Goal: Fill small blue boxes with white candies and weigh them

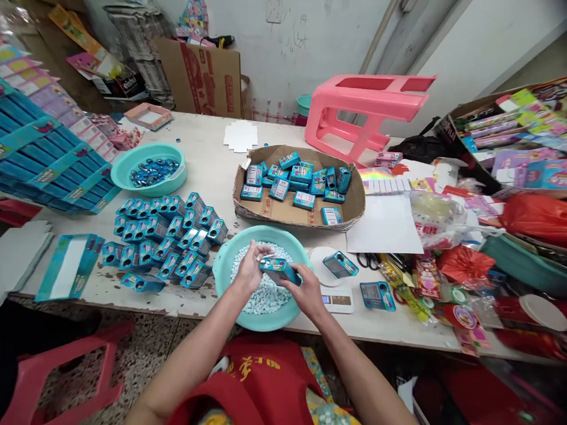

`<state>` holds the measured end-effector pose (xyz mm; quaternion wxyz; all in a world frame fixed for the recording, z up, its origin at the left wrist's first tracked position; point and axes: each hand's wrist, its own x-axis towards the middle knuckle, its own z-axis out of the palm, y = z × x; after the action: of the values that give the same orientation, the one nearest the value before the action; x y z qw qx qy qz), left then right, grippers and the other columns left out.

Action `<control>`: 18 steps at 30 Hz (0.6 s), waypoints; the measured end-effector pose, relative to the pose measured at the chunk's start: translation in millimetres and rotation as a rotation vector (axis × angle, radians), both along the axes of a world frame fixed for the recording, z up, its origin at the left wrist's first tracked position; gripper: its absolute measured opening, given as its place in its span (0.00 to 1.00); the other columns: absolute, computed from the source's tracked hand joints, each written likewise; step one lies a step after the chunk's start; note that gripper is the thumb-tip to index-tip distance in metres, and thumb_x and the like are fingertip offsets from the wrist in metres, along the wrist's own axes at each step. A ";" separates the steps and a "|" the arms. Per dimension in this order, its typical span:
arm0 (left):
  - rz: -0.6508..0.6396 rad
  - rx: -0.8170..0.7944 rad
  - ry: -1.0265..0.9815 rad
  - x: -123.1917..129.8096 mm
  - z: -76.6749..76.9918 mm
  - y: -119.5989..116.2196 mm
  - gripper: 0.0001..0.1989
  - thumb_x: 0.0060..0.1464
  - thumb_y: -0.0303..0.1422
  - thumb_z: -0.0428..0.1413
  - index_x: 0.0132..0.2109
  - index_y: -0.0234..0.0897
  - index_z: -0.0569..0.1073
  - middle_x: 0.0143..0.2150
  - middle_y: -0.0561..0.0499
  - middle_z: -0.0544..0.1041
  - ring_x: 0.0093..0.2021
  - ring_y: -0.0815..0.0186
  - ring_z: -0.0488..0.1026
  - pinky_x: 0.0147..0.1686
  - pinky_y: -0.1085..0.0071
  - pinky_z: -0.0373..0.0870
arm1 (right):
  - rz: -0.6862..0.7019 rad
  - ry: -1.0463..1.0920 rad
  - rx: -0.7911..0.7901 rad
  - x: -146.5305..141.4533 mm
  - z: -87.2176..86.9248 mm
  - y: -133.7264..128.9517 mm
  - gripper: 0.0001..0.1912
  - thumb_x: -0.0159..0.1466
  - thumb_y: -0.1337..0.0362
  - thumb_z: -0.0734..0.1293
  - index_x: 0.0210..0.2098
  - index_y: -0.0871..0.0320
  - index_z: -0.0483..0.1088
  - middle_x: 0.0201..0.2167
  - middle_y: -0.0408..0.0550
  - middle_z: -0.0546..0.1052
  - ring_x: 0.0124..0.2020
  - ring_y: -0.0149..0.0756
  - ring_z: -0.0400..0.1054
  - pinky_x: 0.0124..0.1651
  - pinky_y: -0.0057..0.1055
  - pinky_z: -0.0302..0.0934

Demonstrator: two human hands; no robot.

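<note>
My right hand (306, 290) grips a small blue printed box (280, 269) tilted over a turquoise basin (221, 277). The basin holds many small white pellets (270, 298). At the box's far left end is my left hand (248, 270), its fingers curled together with a few white pellets at the fingertips. Just right of the basin sits a white digital scale (341, 300), with a similar box (340, 264) lying on it or close against it. Another box (377, 295) lies further right. Left of the basin, several boxes (166, 242) stand in a cluster, dark round holes facing up.
A cut-down cardboard carton (248, 213) with several blue boxes stands behind the basin. A smaller turquoise basin (153, 190) holds shiny blue pieces. A pink stool (321, 118) lies on its side at the back. Scissors (367, 261) and packaged goods crowd the right.
</note>
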<state>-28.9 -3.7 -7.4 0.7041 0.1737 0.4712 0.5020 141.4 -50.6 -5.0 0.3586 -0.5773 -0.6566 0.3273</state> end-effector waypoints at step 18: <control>-0.188 0.153 0.449 -41.3 -36.1 -7.7 0.12 0.45 0.29 0.55 0.40 0.35 0.74 0.44 0.44 0.75 0.49 0.60 0.70 0.51 0.61 0.64 | -0.216 0.230 -0.199 -18.6 -39.0 -21.8 0.22 0.52 0.53 0.72 0.43 0.56 0.71 0.40 0.49 0.76 0.41 0.45 0.69 0.46 0.41 0.62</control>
<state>-70.2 -11.3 -43.5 0.6104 0.3767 0.5581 0.4172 122.8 -72.4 -44.0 0.4055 -0.6357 -0.5099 0.4141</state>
